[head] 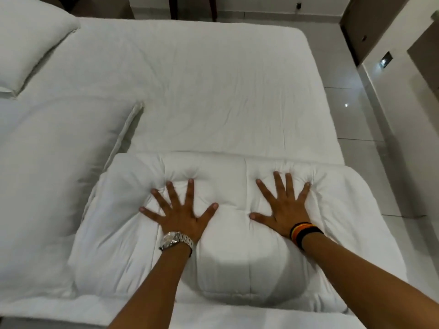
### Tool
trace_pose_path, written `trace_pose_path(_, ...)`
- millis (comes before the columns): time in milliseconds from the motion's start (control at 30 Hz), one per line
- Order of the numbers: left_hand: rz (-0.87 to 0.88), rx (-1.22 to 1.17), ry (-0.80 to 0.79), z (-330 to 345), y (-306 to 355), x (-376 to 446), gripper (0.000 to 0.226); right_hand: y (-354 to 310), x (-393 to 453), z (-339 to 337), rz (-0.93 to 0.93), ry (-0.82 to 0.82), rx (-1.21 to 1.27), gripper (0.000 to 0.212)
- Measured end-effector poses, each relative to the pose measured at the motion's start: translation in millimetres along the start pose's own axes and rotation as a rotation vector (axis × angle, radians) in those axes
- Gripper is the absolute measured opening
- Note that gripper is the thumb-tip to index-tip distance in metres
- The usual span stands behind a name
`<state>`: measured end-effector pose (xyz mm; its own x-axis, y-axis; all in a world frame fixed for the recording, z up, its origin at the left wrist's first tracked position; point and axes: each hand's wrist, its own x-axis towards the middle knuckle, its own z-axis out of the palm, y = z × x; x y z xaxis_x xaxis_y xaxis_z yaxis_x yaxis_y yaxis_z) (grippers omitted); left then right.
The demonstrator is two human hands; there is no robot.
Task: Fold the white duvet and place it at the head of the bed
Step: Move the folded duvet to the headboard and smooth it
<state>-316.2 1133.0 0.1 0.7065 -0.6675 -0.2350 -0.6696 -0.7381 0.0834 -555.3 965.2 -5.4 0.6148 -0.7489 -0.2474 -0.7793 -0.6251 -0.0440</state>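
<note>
The white duvet point(232, 264) lies folded into a thick, puffy bundle on the near side of the bed point(213, 91). Both my palms press flat on its top. My left hand point(180, 217), with a silver watch on the wrist, rests on the bundle's left half with fingers spread wide. On the right half lies my right hand point(285, 210), fingers also spread, with dark striped bands on the wrist. Neither hand grips any fabric. The duvet's right corner hangs a little over the bed's edge.
Two white pillows lie at the left, one large point(52, 181) beside the duvet and one point(28, 43) at the far left corner. Bare white sheet stretches beyond the duvet. Glossy tiled floor point(370, 129) and dark wooden doors point(365, 24) are at the right.
</note>
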Motion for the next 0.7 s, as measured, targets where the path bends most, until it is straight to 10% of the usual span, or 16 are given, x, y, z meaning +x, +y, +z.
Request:
trace_pose_path(300,-0.023,-0.182,0.035,-20.4,-25.7,-76.4,0.081,-3.7,22.7,-72.6,-0.119,-0.042,0.068,0.107)
trace_pose_path(700,-0.928,-1.250,0.330,35.0,88.1,-198.1,0.085,-37.8,183.7,-75.7,-0.385,-0.593,0.211,0.100)
